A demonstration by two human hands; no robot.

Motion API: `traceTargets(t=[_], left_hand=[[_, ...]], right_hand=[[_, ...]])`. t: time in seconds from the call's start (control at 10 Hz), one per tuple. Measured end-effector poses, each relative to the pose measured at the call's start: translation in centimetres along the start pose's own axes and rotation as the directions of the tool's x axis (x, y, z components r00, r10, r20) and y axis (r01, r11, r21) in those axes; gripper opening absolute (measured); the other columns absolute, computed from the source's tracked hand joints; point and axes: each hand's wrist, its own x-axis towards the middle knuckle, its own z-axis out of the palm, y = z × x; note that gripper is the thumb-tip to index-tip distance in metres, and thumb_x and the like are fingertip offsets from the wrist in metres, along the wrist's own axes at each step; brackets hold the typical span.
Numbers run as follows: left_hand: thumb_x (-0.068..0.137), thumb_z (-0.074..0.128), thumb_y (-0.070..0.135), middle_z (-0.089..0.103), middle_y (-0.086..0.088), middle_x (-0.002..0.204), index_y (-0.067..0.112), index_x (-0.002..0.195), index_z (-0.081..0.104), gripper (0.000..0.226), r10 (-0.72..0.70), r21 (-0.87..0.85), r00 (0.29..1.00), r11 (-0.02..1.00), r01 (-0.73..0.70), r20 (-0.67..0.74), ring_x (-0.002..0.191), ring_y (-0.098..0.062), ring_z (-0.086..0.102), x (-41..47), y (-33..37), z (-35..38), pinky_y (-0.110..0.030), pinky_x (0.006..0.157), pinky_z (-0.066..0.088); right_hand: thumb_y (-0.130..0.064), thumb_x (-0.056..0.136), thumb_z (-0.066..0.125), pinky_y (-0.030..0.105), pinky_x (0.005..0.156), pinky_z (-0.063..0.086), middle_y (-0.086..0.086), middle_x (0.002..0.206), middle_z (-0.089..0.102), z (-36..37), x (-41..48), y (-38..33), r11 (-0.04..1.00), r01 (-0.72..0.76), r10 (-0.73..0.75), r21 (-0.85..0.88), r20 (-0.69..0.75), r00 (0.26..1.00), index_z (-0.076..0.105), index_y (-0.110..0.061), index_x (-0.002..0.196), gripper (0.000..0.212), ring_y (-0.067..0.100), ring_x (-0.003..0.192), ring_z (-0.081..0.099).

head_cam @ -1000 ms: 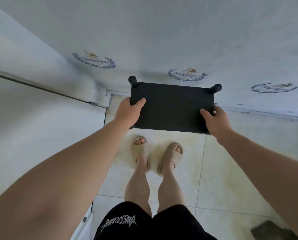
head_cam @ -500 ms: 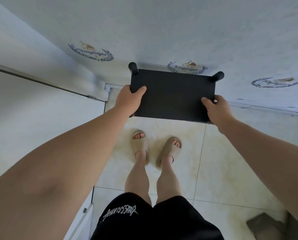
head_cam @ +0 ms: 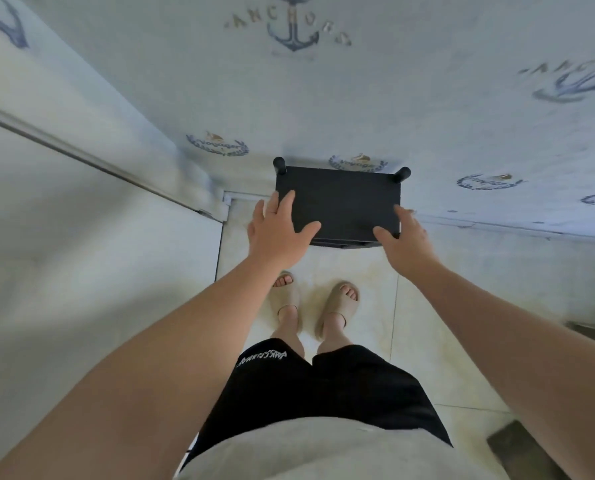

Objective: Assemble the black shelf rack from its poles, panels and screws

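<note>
Far to the left, a pale flat surface [head_cam: 81, 254] crossed by a grey rail [head_cam: 81, 155] runs toward the corner of the room. Next comes the left hand [head_cam: 278, 232], its fingers straight and spread, thumb out to the right, holding nothing. It lies over the near left corner of the black shelf rack [head_cam: 341, 202]; whether the palm actually touches cannot be told.

The rack stands on the tiled floor [head_cam: 358, 271], close up against the wall [head_cam: 427, 109] printed with anchors and wreaths, directly ahead of the person's feet. From above, its top panel [head_cam: 344, 192] hides nearly everything beneath it. Only a thin dark edge of something lower peeks out under the front rim.

Two pole ends show, one at the far left corner [head_cam: 279, 165] and one at the far right corner [head_cam: 402, 174]. The near corners are covered by the hands.

Over the near right corner is the right hand [head_cam: 405, 240], likewise spread and relaxed, gripping nothing, thumb pointing left across the panel's front edge.

Below are two beige slippers [head_cam: 339, 304] and black shorts [head_cam: 323, 386] with white lettering too blurred to read. At the bottom right, a dark object [head_cam: 524, 448] is cut off by the frame.
</note>
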Motion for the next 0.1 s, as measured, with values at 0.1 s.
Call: traceTargets(t=[0.1], left_hand=[[0.093,0.043,0.068,0.002,-0.001,0.169,0.035,0.159,0.011,0.079,0.126,0.127,0.991,0.985,-0.119,-0.051,0.154,-0.032,-0.006,-2.42,0.53,-1.1,-0.054,0.122,0.006]], right_hand=[[-0.046,0.103,0.049,0.051,0.125,0.015,0.0,0.169,0.017,-0.48,-3.19,-1.31,0.967,0.138,-0.148,-0.214,-0.032,0.988,0.017,-0.027,0.161,0.07,0.024,0.156,0.009]])
